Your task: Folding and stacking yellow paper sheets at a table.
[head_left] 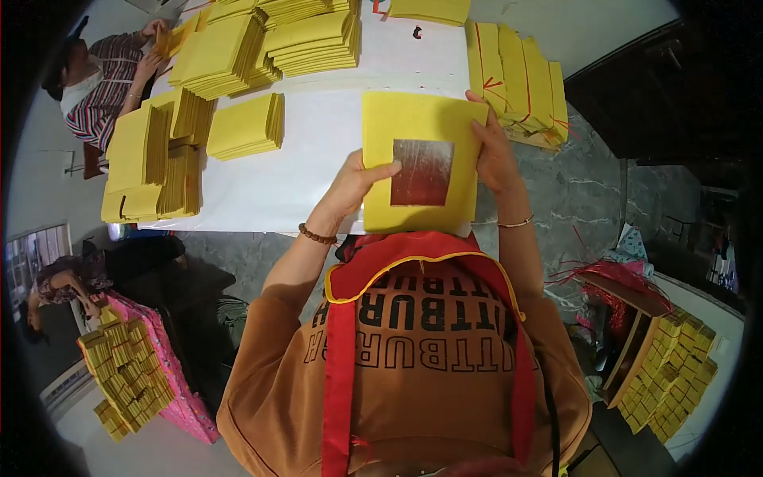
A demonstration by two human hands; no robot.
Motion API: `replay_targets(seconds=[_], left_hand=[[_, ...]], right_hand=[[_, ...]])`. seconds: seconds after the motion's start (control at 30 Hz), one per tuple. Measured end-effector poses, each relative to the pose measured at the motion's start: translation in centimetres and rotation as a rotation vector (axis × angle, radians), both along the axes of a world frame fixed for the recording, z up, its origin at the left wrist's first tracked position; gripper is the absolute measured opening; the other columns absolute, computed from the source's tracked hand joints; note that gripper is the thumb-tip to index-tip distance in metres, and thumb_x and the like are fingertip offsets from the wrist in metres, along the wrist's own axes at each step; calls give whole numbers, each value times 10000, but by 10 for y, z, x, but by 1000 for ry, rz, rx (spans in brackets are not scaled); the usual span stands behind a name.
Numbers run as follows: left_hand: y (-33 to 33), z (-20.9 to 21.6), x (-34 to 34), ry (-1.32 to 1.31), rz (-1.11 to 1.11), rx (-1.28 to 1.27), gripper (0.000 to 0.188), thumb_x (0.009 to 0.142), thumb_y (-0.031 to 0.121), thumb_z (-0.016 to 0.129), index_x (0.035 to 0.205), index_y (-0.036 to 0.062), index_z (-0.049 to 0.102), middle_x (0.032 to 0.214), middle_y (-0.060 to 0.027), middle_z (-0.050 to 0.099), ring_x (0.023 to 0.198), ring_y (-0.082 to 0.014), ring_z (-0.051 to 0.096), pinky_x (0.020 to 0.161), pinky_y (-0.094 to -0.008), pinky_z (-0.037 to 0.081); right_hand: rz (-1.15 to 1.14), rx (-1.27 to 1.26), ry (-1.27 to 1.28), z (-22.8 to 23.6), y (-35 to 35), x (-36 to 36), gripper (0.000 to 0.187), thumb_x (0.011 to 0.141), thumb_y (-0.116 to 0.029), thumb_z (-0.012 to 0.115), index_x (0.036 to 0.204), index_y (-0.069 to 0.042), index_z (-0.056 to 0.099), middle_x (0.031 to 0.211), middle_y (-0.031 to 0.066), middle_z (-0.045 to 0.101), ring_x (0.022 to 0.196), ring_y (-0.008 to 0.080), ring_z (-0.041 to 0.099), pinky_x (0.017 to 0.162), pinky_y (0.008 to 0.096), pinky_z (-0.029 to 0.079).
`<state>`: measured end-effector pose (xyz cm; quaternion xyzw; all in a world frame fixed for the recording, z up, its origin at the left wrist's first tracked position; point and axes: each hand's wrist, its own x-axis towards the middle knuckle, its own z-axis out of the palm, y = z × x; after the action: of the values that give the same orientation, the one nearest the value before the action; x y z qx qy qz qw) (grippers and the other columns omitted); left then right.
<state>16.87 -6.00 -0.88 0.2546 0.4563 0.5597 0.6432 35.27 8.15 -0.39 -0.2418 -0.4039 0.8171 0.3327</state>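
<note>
A yellow rectangular joss paper (417, 115) with a shiny reddish-brown square in its middle is held upright above the near edge of the table. My left hand (355, 183) grips its left side, the thumb lying over the edge of the square and the fingers hidden behind. At the upper right edge, my right hand (497, 147) holds it, thumb in front and fingers curled round the side. How many sheets are in my hands I cannot tell. Left of them, a small stack of yellow paper (246, 126) lies on the white tabletop (310, 171).
Taller yellow stacks (214, 56) cover the table's far left. Bundles tied with red string (520, 75) stand off its right end. A person in a striped top (103, 87) handles paper at far left. More yellow bundles (131, 362) are lower left, others (668, 374) lower right.
</note>
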Motion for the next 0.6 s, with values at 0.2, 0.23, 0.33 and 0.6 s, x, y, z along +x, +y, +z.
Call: replay_targets(seconds=[0.2,0.23,0.33,0.6], left_hand=[[18,34,-14,206,145,122,243,805,49,556,1037,-19,545,935,-60,600,831,-105,549,731,-253,458],[22,36,-14,401,153,157,248,798,51,554,1037,-15,541,922,-61,602,819,-105,546,730,-253,452],[32,44,2,674,167,238,269,783,72,552,1042,5,527,881,-62,601,792,-113,536,720,-257,438],[39,49,35,450,26,318,386,817,99,552,1171,-4,439,941,-31,525,828,-76,484,706,-214,412]], right_hand=[[-365,457,-480,-12,-23,-11,448,869,-127,465,1285,-40,326,1242,102,400,1139,194,383,959,301,303],[-362,458,-478,-12,-29,-13,448,869,-127,465,1285,-40,326,1242,102,400,1139,194,383,959,301,303],[-252,660,-449,-7,-50,-24,448,886,-180,447,1289,-31,320,1278,108,358,1208,197,304,985,307,267],[-153,-36,126,2,-62,-51,450,928,-403,290,1248,-90,342,1179,53,428,1070,144,435,891,270,367]])
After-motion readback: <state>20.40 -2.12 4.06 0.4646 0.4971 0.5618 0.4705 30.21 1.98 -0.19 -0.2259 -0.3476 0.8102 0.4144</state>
